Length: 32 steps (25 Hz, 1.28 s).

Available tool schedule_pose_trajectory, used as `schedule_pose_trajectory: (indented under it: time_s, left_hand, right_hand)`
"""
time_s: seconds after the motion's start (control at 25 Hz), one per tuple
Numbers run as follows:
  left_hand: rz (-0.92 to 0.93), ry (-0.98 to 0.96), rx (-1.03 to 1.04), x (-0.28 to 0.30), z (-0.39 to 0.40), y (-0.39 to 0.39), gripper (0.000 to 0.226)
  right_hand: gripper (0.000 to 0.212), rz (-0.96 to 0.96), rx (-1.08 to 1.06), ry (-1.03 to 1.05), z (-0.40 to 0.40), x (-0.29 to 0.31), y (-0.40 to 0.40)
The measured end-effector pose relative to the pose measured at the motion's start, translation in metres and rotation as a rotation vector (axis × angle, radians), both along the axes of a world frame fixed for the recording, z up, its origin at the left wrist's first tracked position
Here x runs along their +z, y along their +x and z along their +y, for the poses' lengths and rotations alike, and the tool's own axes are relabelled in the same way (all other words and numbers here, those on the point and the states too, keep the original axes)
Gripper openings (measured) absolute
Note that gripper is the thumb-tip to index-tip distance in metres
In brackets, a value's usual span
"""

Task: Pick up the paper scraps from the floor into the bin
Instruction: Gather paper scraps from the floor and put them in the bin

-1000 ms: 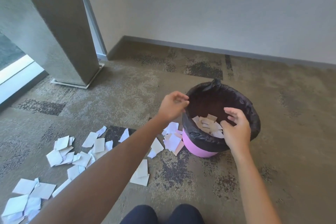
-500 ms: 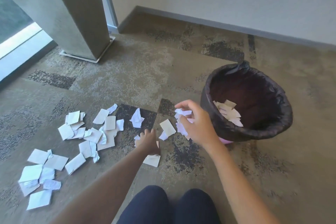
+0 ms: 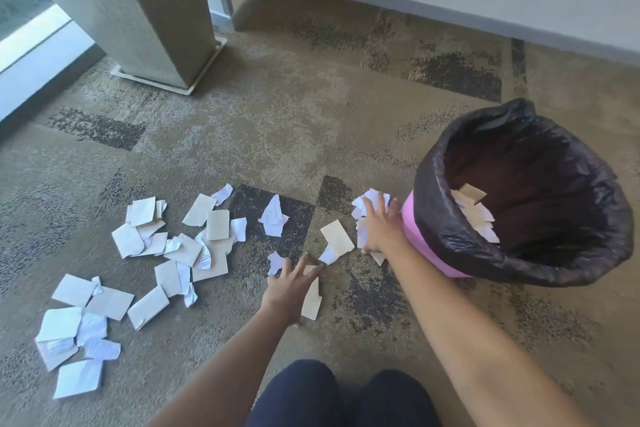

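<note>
A pink bin [image 3: 420, 243] lined with a black bag [image 3: 540, 253] stands on the carpet at the right, with several paper scraps [image 3: 476, 215] inside. More white and cream scraps [image 3: 180, 243] lie scattered across the floor at left and centre. My left hand [image 3: 289, 289] lies flat with spread fingers on a cream scrap [image 3: 311, 302] in front of my knees. My right hand [image 3: 381, 227] presses spread fingers on a small pile of scraps [image 3: 369, 199] right beside the bin's left wall.
A tall grey planter [image 3: 149, 10] stands on a tray at the back left, next to a window sill [image 3: 38, 52]. A wall with a grey skirting board [image 3: 450, 15] runs along the back. My dark-clad knees [image 3: 343, 395] are at the bottom edge.
Both hands left the bin's rim and came down to the floor. The left now lies flat on a scrap; the right moved down onto the pile by the bin.
</note>
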State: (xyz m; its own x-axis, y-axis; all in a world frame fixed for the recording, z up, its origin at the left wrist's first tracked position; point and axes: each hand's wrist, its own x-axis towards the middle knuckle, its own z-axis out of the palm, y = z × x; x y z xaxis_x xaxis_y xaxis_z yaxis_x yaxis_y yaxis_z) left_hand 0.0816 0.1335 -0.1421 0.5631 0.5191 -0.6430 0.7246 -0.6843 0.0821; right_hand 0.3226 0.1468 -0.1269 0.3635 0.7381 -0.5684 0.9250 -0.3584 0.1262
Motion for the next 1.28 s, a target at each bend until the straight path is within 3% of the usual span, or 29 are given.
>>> schedule_pose_trajectory:
  time_s: [0.16, 0.4, 0.6, 0.72, 0.84, 0.92, 1.04, 1.12, 1.28]
  left_hand:
    - [-0.071, 0.021, -0.048, -0.001, 0.008, 0.0, 0.127]
    - [-0.065, -0.112, -0.073, -0.011, 0.016, 0.007, 0.125]
    - [-0.053, -0.185, -0.08, -0.013, 0.017, 0.01, 0.102]
    - [-0.076, -0.202, -0.055, -0.011, 0.015, 0.005, 0.084]
    - [-0.117, -0.209, -0.02, -0.009, 0.012, 0.003, 0.056]
    - [-0.156, -0.241, 0.04, -0.006, 0.012, 0.002, 0.048]
    - [-0.242, -0.348, 0.205, 0.001, 0.011, -0.004, 0.041]
    - [-0.311, -0.383, 0.388, 0.005, 0.009, -0.011, 0.035]
    - [-0.514, -0.429, 0.746, 0.023, 0.004, -0.02, 0.034]
  right_hand:
    - [0.139, 0.135, -0.173, -0.12, 0.021, -0.008, 0.017]
    - [0.118, -0.032, -0.019, -0.028, 0.015, -0.019, 0.007]
    - [0.106, 0.175, -0.132, -0.006, 0.005, -0.016, -0.005]
    - [0.086, 0.271, -0.174, 0.105, -0.01, -0.016, -0.011]
    - [0.052, 0.364, -0.253, 0.236, -0.02, -0.013, -0.009]
    - [0.038, 0.458, -0.353, 0.316, -0.024, -0.006, -0.009]
    - [0.037, 0.569, -0.408, 0.425, -0.03, 0.013, -0.018]
    - [0.023, 0.621, -0.412, 0.523, -0.032, 0.032, -0.03]
    - [0.016, 0.705, -0.361, 0.805, -0.036, 0.099, -0.05]
